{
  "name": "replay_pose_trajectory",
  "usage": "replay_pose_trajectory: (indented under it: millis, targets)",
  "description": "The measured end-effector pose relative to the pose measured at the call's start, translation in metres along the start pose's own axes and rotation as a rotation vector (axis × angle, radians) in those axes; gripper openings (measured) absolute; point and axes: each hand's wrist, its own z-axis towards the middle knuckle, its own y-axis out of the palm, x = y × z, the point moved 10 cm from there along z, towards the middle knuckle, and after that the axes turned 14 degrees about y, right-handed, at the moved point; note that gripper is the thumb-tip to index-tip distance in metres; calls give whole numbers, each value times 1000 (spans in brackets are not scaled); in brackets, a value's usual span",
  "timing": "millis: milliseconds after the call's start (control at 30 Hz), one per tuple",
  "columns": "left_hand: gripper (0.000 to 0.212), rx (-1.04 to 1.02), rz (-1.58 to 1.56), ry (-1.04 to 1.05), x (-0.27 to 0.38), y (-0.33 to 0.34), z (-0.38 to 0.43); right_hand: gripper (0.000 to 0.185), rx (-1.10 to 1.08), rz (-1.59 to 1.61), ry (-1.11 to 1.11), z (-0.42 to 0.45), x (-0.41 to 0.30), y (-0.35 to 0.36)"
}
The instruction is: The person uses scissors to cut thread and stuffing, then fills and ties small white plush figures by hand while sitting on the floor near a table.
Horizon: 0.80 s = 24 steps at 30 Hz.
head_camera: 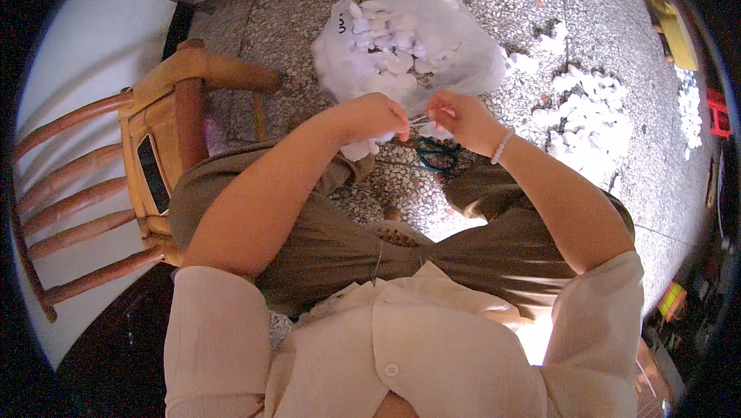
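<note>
My left hand point(376, 114) and my right hand point(465, 121) meet in front of my knees, fingertips pinched. A thin pale strand point(418, 120) runs between them, each hand gripping an end; its material is too blurred to tell. Small white pieces point(360, 150) show just under my left hand, and another white piece point(435, 131) shows below my right fingers. Whether these are held or hanging is unclear. Just beyond my hands, a translucent plastic bag point(472, 50) lies spread on the floor with several small white pieces point(385, 41) on it. Teal-handled scissors point(438, 156) are below my right hand.
A wooden chair point(197, 65) stands at my left, with a dark-screened phone point(153, 173) on its seat. Loose white pieces point(590, 111) lie heaped on the speckled terrazzo floor point(278, 30) to the right. A yellow stool-like object point(674, 33) and a red plastic object point(718, 112) are farther right.
</note>
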Motion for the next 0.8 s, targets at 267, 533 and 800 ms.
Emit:
replay_pose_trajectory:
  millis: [267,533,800]
  targets:
    - [20,77,415,-179,-85,-49,4,11,-489,-949,-94,0,84,92]
    - [20,202,376,-257,-24,-64,-6,24,327,-524,163,12,100,30]
    - [19,-1,-7,221,116,-29,-19,41,243,-362,-9,29,124,-39]
